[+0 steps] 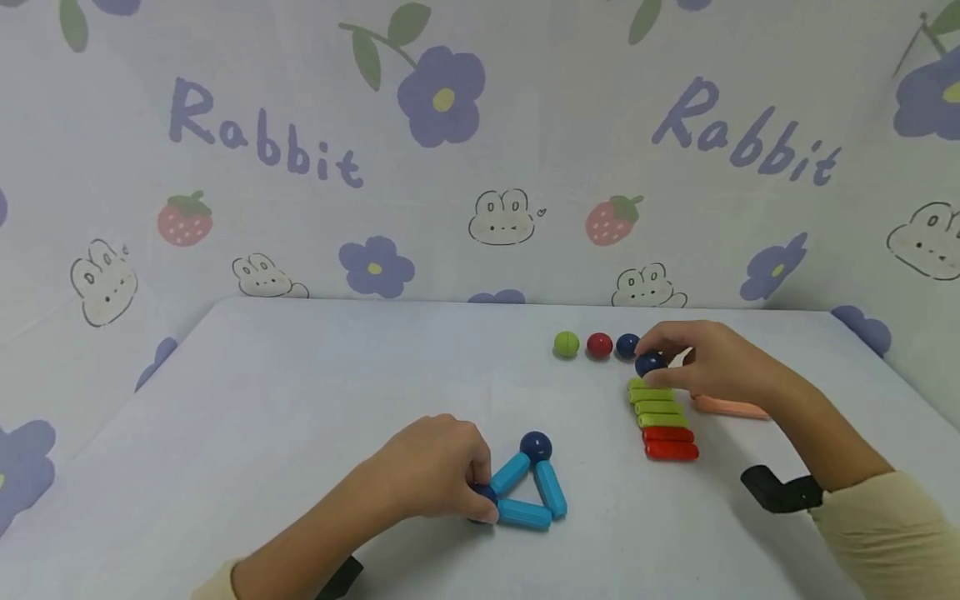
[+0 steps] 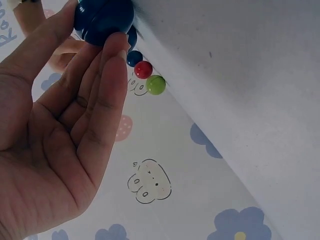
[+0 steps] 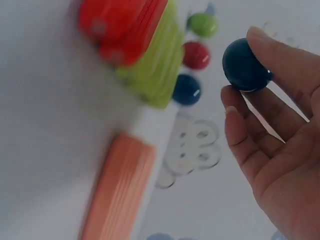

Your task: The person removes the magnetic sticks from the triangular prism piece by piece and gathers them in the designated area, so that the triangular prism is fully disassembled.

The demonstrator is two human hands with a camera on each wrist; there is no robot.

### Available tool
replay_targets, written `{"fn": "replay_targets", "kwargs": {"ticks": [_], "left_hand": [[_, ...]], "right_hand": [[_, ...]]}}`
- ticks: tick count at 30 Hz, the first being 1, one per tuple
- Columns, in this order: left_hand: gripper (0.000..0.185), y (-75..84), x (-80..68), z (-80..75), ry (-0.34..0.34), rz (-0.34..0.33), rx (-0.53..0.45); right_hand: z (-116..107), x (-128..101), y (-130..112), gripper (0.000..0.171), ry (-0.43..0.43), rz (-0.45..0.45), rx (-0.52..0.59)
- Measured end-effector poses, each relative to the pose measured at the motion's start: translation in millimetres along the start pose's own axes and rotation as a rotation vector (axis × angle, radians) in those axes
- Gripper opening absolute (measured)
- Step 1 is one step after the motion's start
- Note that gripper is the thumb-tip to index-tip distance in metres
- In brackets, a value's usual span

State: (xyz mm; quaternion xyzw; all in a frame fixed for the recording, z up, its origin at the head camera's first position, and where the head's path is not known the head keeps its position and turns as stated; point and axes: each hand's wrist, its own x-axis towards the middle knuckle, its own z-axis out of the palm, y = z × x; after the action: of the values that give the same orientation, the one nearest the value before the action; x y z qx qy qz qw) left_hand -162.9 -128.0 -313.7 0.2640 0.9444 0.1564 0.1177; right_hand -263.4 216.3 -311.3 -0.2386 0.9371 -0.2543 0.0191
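Three light blue sticks form a triangle on the table, with a dark blue ball at the top corner. At the triangle's left corner my left hand holds another dark blue ball between thumb and fingers; it meets the stick ends. The right corner shows no ball. My right hand pinches a dark blue ball above the far end of the green sticks. In the right wrist view that ball sits between thumb and fingertips, apart from the things on the table.
Behind the green sticks stand a green ball, a red ball and a dark blue ball in a row. Red sticks lie at the near end of the green ones. Orange sticks lie under the right forearm.
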Motion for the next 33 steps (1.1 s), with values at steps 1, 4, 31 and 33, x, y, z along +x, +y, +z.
{"fn": "replay_targets", "kwargs": {"ticks": [1,4,31,33], "left_hand": [[0.021,-0.1,-0.2,0.2,0.000,-0.002,-0.003],[0.021,0.0,-0.8,0.3,-0.004,-0.008,-0.010],[0.021,1.0,-0.2,1.2,0.002,0.005,-0.005],[0.021,0.3,-1.3,0.3,0.004,0.005,-0.002]], "right_hand": [[-2,5,7,0.035,-0.001,0.028,-0.012],[-4,18,24,0.035,-0.006,0.091,-0.042],[-5,35,47,0.055,0.018,0.221,-0.053],[-8,27,40,0.049,0.058,0.193,-0.031]]}}
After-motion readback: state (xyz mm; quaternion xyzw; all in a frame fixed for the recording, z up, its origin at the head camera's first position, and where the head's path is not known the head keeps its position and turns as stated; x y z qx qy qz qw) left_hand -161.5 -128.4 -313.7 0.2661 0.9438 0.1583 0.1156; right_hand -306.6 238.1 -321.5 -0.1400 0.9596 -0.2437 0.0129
